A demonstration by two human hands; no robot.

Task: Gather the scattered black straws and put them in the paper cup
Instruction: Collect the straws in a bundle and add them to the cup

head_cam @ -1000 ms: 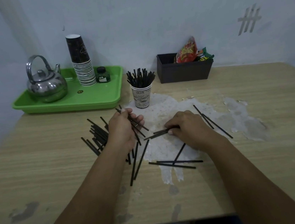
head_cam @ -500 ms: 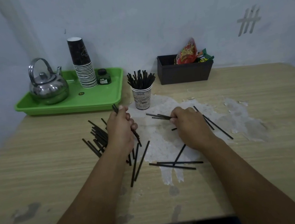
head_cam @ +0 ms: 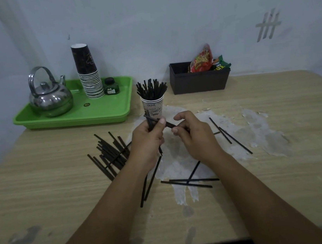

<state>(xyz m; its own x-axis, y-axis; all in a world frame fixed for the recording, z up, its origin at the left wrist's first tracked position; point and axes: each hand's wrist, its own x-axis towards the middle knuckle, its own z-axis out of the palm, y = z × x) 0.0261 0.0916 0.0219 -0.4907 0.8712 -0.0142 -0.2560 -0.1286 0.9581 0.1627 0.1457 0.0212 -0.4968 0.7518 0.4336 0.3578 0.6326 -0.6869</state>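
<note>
A white printed paper cup stands in the middle of the table with several black straws upright in it. Just in front of it, my left hand grips a small bunch of black straws, raised off the table. My right hand pinches the far end of a few straws that reach across into the left hand's bunch. A heap of loose straws lies left of my left hand. More lie near the front and at the right.
A green tray at the back left carries a steel kettle, a stack of paper cups and a small ink bottle. A black box with snack packets sits against the wall. The tabletop has peeled white patches.
Both hands lifted off the table and came together in front of the cup. The right hand carried its picked-up straws leftward to the left hand's bunch.
</note>
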